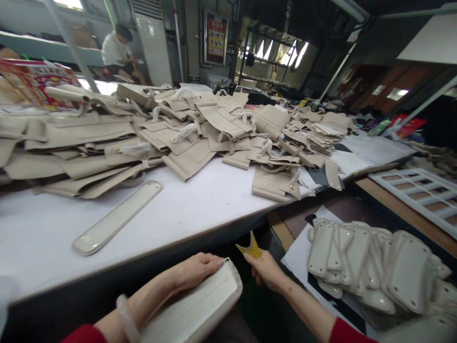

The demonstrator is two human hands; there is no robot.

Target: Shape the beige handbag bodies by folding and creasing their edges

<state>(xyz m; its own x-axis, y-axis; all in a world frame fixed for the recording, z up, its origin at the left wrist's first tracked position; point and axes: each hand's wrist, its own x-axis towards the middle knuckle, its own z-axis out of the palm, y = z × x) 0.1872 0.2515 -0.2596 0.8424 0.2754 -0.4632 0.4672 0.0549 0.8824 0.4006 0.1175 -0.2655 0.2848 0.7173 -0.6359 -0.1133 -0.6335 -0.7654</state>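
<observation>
In the head view, your left hand (193,272) lies along the upper edge of a cream boxy piece (205,302), its fingers grasping the far corner; the piece sits low in front of you, tilted, near the table's front edge, with its pale flat face showing. Your right hand (267,271) is clenched around a yellow tool (250,246), whose notched, two-pointed end sticks up past your thumb, just beside the cream piece and apart from it. Beyond your hands, the white table (178,209) carries one long cream strip (117,219) lying flat at your left, and behind it a broad heap of beige bag pieces (228,119), some with wrapped handles and metal fittings. To your right, rounded cream panels (357,252) with holes at their corners lie piled on one another, near a white grid frame (424,195). At the far left, another person in a white top sits beyond a red patterned box (53,83).
</observation>
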